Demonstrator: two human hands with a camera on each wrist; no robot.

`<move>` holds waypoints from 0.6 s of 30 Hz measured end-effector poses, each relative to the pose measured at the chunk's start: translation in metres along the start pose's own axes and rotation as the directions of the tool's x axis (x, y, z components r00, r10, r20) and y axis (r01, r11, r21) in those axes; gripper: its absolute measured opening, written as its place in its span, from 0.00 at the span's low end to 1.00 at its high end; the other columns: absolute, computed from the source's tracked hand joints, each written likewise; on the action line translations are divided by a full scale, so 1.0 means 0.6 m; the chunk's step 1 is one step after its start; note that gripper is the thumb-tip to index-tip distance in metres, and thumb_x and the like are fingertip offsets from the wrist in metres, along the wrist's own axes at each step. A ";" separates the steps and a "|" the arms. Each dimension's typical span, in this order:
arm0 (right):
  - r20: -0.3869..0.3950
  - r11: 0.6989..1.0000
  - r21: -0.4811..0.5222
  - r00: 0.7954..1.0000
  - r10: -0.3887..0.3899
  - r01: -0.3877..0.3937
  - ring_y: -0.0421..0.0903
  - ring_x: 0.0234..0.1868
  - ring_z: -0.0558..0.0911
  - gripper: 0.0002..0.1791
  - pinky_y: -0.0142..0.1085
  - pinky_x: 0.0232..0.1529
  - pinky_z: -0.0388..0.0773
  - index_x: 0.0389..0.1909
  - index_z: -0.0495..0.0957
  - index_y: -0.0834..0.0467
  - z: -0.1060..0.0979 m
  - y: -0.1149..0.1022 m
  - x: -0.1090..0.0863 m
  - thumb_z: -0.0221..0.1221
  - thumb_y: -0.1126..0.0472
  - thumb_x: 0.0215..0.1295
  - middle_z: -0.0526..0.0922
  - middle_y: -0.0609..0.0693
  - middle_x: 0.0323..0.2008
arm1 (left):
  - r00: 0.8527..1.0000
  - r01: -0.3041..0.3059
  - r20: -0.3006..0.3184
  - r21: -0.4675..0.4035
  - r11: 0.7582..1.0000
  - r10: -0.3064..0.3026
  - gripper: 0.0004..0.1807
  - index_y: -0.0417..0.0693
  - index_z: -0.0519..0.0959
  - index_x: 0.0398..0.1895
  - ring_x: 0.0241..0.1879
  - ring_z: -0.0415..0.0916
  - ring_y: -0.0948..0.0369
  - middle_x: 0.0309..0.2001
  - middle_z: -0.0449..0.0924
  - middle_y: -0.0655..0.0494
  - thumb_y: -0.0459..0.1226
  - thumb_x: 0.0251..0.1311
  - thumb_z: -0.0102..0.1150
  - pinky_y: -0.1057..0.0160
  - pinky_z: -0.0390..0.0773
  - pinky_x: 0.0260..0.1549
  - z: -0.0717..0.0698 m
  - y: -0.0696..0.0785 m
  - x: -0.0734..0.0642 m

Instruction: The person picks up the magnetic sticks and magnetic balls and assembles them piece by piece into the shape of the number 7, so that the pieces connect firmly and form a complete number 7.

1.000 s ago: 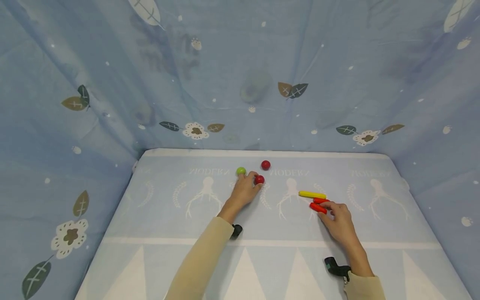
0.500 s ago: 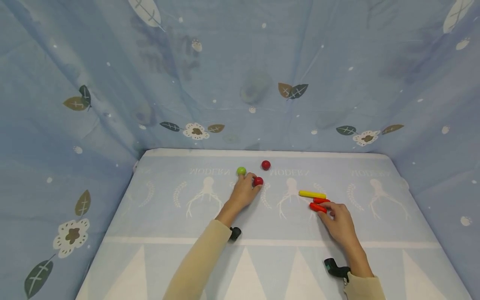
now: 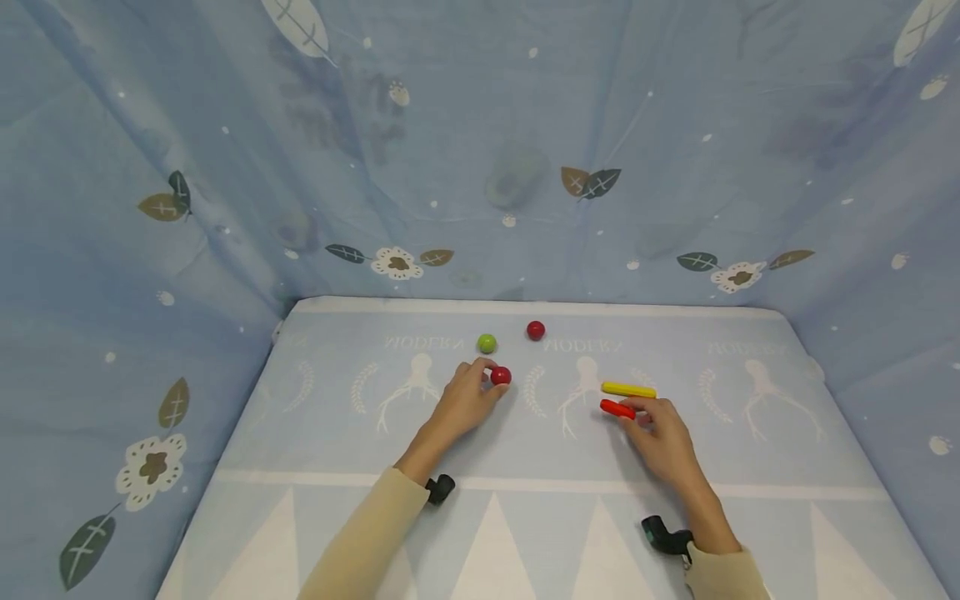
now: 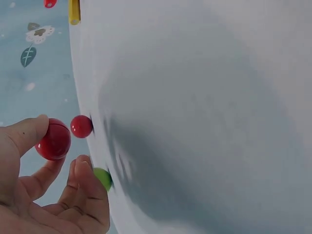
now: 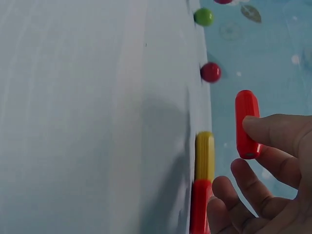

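My left hand pinches a glossy red ball between thumb and a finger, lifted off the table. Behind it on the table rest a green ball and a second red ball. My right hand pinches a short, ribbed red stick between thumb and finger, raised above the surface. A yellow stick lies just beyond that hand. Touching or nearly touching its end in the right wrist view is another red stick, mostly hidden by the fingers in the head view.
The table wears a pale patterned cover. Blue curtain cloth with leaf and flower prints rises behind the table and at both sides. Each wrist carries a small black camera.
My left hand draws back towards me and leftwards with the red ball, away from the green ball. My right hand lifts one red stick and shifts slightly left, off the other red stick.
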State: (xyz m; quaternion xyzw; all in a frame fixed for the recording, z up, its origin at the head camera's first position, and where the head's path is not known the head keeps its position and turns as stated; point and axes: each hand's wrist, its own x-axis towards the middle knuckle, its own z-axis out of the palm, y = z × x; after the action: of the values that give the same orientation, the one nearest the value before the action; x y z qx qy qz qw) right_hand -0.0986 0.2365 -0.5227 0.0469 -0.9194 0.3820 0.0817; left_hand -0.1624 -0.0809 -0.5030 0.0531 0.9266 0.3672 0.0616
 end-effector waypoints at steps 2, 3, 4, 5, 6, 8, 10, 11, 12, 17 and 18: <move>0.010 0.999 0.022 0.999 -0.031 0.031 0.52 0.41 0.78 0.14 0.42 0.39 0.75 0.51 0.82 0.60 0.006 -0.005 0.004 0.65 0.68 0.64 0.78 0.57 0.47 | 1.000 -0.002 0.000 -0.003 1.000 0.002 0.21 0.50 0.76 0.58 0.39 0.73 0.57 0.44 0.73 0.50 0.47 0.66 0.65 0.56 0.74 0.37 -0.006 -0.006 -0.011; 0.014 0.999 0.031 0.999 -0.043 0.042 0.51 0.41 0.78 0.14 0.42 0.39 0.76 0.51 0.82 0.59 0.008 -0.008 0.005 0.65 0.69 0.64 0.79 0.57 0.48 | 1.000 -0.002 -0.001 -0.007 1.000 0.002 0.21 0.50 0.76 0.58 0.39 0.73 0.57 0.44 0.73 0.50 0.47 0.66 0.65 0.57 0.74 0.37 -0.008 -0.009 -0.016; 0.015 0.998 0.040 0.998 -0.059 0.058 0.51 0.41 0.78 0.15 0.41 0.40 0.76 0.51 0.82 0.59 0.011 -0.012 0.007 0.65 0.69 0.64 0.79 0.56 0.49 | 1.000 0.000 0.000 -0.010 1.000 0.000 0.21 0.51 0.76 0.58 0.38 0.73 0.58 0.44 0.73 0.49 0.47 0.66 0.65 0.57 0.74 0.36 -0.011 -0.012 -0.022; 0.017 0.996 0.051 0.997 -0.070 0.069 0.51 0.41 0.78 0.15 0.41 0.40 0.76 0.51 0.82 0.59 0.014 -0.015 0.009 0.65 0.69 0.64 0.80 0.56 0.51 | 1.000 0.002 0.001 -0.012 1.000 -0.002 0.21 0.51 0.76 0.58 0.37 0.73 0.58 0.44 0.73 0.49 0.47 0.66 0.65 0.57 0.74 0.36 -0.015 -0.015 -0.027; 0.019 0.995 0.062 0.997 -0.078 0.077 0.51 0.41 0.78 0.15 0.40 0.40 0.76 0.51 0.82 0.59 0.017 -0.019 0.011 0.65 0.69 0.64 0.80 0.56 0.51 | 1.000 0.006 0.001 -0.013 1.000 -0.006 0.21 0.52 0.76 0.58 0.37 0.73 0.59 0.44 0.73 0.49 0.47 0.65 0.65 0.57 0.74 0.35 -0.018 -0.018 -0.033; 0.027 0.993 0.081 0.996 -0.087 0.085 0.50 0.41 0.79 0.15 0.38 0.39 0.76 0.51 0.83 0.59 0.022 -0.027 0.013 0.66 0.69 0.63 0.80 0.56 0.52 | 1.000 0.009 0.000 -0.018 1.000 -0.009 0.21 0.53 0.77 0.58 0.35 0.72 0.59 0.44 0.73 0.49 0.47 0.65 0.65 0.58 0.73 0.34 -0.024 -0.026 -0.044; 0.035 0.992 0.093 0.995 -0.094 0.090 0.50 0.41 0.78 0.14 0.37 0.39 0.76 0.50 0.83 0.59 0.029 -0.035 0.016 0.66 0.69 0.63 0.79 0.57 0.52 | 1.000 0.006 -0.004 -0.017 1.000 -0.006 0.21 0.54 0.77 0.58 0.35 0.71 0.60 0.44 0.74 0.50 0.47 0.65 0.66 0.58 0.73 0.34 -0.029 -0.036 -0.054; 0.040 0.991 0.101 0.995 -0.092 0.088 0.50 0.41 0.78 0.14 0.36 0.39 0.76 0.49 0.83 0.59 0.032 -0.039 0.017 0.66 0.69 0.63 0.79 0.57 0.51 | 1.000 0.001 -0.006 -0.019 1.000 -0.001 0.20 0.54 0.77 0.58 0.35 0.71 0.60 0.44 0.74 0.50 0.46 0.65 0.66 0.58 0.73 0.34 -0.032 -0.041 -0.059; 0.047 0.991 0.107 0.995 -0.090 0.085 0.50 0.40 0.78 0.14 0.36 0.38 0.76 0.49 0.83 0.58 0.036 -0.043 0.018 0.66 0.69 0.63 0.79 0.57 0.50 | 1.000 -0.002 -0.008 -0.021 1.000 0.002 0.20 0.55 0.77 0.58 0.36 0.71 0.61 0.44 0.74 0.50 0.46 0.65 0.66 0.58 0.73 0.35 -0.035 -0.046 -0.063; 0.078 0.987 0.133 0.992 -0.100 0.089 0.48 0.40 0.76 0.13 0.37 0.38 0.75 0.48 0.83 0.58 0.056 -0.059 0.023 0.66 0.69 0.62 0.80 0.53 0.44 | 1.000 -0.011 0.003 -0.044 0.999 0.011 0.21 0.55 0.76 0.59 0.38 0.73 0.60 0.45 0.74 0.51 0.46 0.65 0.66 0.56 0.73 0.37 -0.053 -0.069 -0.081; 0.082 0.986 0.136 0.991 -0.104 0.092 0.48 0.39 0.76 0.14 0.37 0.38 0.75 0.48 0.83 0.57 0.061 -0.062 0.023 0.66 0.69 0.62 0.80 0.52 0.43 | 1.000 -0.007 0.009 -0.047 0.999 0.007 0.21 0.56 0.76 0.59 0.39 0.73 0.60 0.46 0.74 0.52 0.46 0.65 0.66 0.56 0.74 0.38 -0.056 -0.073 -0.084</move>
State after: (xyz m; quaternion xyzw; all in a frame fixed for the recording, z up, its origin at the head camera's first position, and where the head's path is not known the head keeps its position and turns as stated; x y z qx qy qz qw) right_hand -0.1109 0.1840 -0.5195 0.1142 -0.8913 0.4351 0.0562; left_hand -0.1203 -0.1425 -0.5049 0.0567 0.9171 0.3890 0.0660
